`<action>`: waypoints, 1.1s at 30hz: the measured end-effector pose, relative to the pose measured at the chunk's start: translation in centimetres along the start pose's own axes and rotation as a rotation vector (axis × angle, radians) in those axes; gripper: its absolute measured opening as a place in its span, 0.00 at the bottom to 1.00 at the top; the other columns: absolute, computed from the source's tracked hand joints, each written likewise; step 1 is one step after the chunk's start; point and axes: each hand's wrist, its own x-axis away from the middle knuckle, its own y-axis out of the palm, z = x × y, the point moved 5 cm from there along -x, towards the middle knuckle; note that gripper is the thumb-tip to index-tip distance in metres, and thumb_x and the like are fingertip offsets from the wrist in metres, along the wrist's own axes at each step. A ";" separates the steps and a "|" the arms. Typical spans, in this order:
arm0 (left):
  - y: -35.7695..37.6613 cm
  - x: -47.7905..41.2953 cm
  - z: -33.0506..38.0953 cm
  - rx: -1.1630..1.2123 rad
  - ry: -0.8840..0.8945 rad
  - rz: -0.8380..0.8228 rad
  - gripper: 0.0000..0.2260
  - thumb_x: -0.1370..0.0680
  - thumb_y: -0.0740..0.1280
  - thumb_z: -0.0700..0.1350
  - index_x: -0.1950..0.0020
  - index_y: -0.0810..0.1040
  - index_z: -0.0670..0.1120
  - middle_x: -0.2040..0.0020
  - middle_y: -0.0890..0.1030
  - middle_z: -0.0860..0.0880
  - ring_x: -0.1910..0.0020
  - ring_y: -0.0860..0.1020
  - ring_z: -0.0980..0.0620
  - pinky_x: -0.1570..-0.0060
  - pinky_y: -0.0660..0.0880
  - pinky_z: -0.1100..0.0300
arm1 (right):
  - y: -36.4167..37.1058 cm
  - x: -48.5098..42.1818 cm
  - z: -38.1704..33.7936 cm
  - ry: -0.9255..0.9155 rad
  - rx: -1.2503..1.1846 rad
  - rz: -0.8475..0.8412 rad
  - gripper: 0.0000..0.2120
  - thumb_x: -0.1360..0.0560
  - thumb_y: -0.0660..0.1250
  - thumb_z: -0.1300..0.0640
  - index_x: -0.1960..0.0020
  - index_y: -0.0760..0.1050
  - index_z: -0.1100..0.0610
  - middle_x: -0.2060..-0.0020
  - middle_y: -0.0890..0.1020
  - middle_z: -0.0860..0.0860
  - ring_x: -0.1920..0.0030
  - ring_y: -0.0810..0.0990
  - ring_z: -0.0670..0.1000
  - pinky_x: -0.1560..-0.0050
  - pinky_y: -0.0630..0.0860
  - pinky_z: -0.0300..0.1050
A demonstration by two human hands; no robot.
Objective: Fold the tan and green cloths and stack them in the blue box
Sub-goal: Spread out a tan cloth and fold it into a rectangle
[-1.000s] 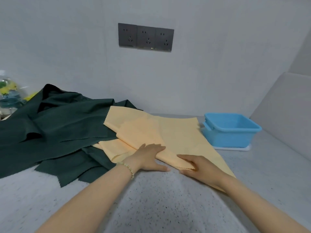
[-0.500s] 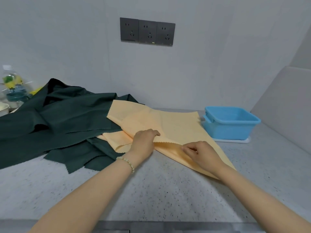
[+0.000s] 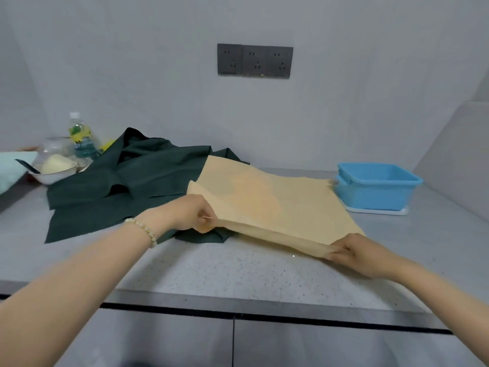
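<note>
The tan cloth (image 3: 267, 202) is stretched above the grey counter, doubled along its near edge. My left hand (image 3: 193, 215) pinches its near left corner, and my right hand (image 3: 354, 254) pinches its near right corner. The far part of the tan cloth rests on the dark green cloth (image 3: 127, 186), which lies crumpled at the left. The blue box (image 3: 375, 189) stands at the right, beside the tan cloth's far right corner, with nothing visible inside it.
A plastic bottle (image 3: 79, 139) and a white bowl (image 3: 53, 173) stand behind the green cloth at far left. The counter's front edge (image 3: 238, 303) runs near me. A wall with a socket panel (image 3: 255, 60) backs the counter, and a slanted grey panel rises at right.
Both hands went from lying flat on the tan cloth to pinching its near edge, then moved apart to the corners and lifted it taut. The camera drew back.
</note>
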 end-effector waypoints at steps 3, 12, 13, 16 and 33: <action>0.1 2.1 0.5 -0.120 -0.071 -0.277 0.09 0.23 0.65 0.41 0.63 0.76 0.49 0.70 0.70 0.56 0.68 0.66 0.56 0.70 0.62 0.68 | -0.5 0.9 -1.2 -0.020 -0.053 -0.196 0.22 0.23 0.65 0.51 0.70 0.58 0.53 0.74 0.61 0.46 0.72 0.57 0.45 0.69 0.55 0.39; -2.7 3.0 1.3 -0.113 -0.209 -0.750 0.13 0.26 0.73 0.44 0.42 0.81 0.49 0.46 0.83 0.53 0.47 0.80 0.57 0.46 0.78 0.60 | -3.7 0.8 -2.1 0.033 -0.114 -0.470 0.14 0.30 0.74 0.48 0.71 0.75 0.49 0.75 0.75 0.41 0.73 0.72 0.40 0.69 0.65 0.30; -3.2 2.0 1.0 -0.207 -0.241 -0.687 0.15 0.27 0.73 0.46 0.40 0.80 0.49 0.44 0.82 0.52 0.47 0.80 0.55 0.45 0.78 0.59 | -4.2 -0.2 -1.9 0.042 -0.029 -0.382 0.14 0.30 0.74 0.48 0.70 0.74 0.50 0.75 0.75 0.41 0.73 0.72 0.40 0.69 0.65 0.30; -4.1 -2.1 0.3 -0.425 -0.223 -0.393 0.17 0.27 0.72 0.46 0.38 0.78 0.45 0.42 0.81 0.47 0.51 0.78 0.52 0.47 0.77 0.58 | -5.0 -3.8 -0.9 0.137 0.249 -0.153 0.13 0.30 0.73 0.46 0.61 0.74 0.53 0.67 0.76 0.44 0.67 0.74 0.42 0.66 0.67 0.35; 2.9 -9.2 -4.5 0.249 -0.012 0.112 0.03 0.25 0.68 0.46 0.56 0.81 0.49 0.58 0.80 0.52 0.60 0.76 0.54 0.52 0.76 0.58 | 0.4 -11.9 3.8 0.167 -0.172 0.151 0.10 0.26 0.68 0.56 0.65 0.74 0.54 0.60 0.80 0.47 0.61 0.76 0.45 0.59 0.70 0.32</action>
